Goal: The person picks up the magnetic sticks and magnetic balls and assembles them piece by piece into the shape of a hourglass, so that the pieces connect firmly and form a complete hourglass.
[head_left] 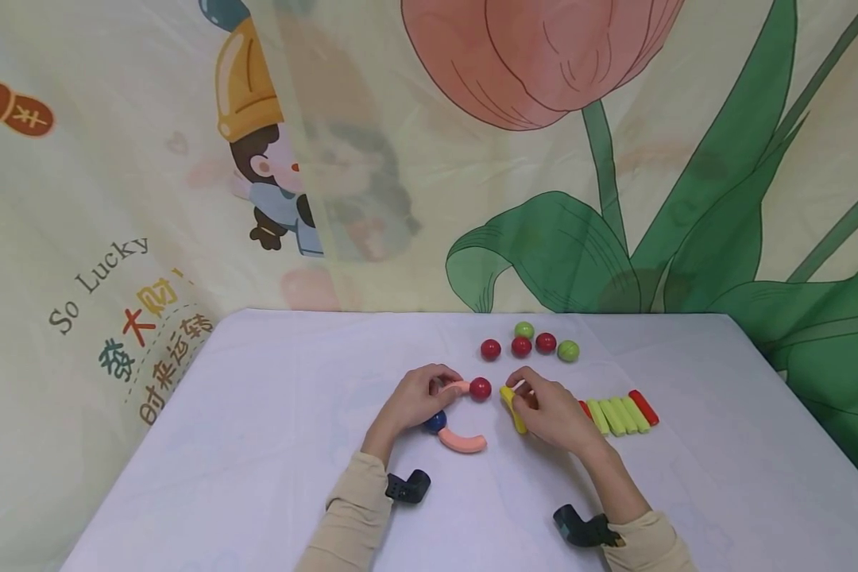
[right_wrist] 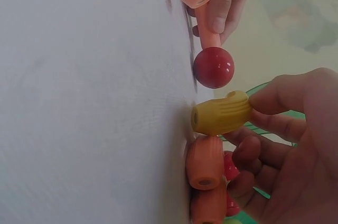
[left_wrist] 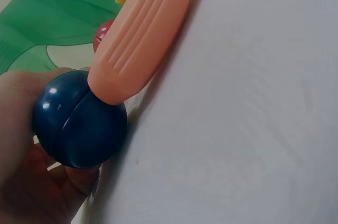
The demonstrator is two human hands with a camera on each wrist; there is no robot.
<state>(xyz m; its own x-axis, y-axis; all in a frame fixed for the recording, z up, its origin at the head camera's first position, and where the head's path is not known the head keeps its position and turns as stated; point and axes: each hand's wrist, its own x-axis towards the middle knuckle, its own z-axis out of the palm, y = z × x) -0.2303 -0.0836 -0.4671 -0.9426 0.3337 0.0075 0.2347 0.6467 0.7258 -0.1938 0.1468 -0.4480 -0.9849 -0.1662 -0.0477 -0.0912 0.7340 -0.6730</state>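
Observation:
My left hand [head_left: 420, 395] grips a pink curved piece [right_wrist: 210, 35] whose far end joins a red ball [head_left: 480, 388]. Beside that hand, a blue ball [left_wrist: 80, 119] joins a second pink curved piece [head_left: 462, 442], which lies on the cloth. Between thumb and fingers my right hand [head_left: 552, 409] pinches a yellow piece [right_wrist: 222, 114], standing a little to the right of the red ball, with a gap between them. In the left wrist view the blue ball hides part of the left hand.
Red balls [head_left: 546, 343] and green balls [head_left: 568, 350] lie toward the table's back edge. Right of my right hand is a row of yellow-green sticks [head_left: 617, 416] with a red stick [head_left: 643, 407] at its end. A printed curtain [head_left: 372, 286] hangs behind the table.

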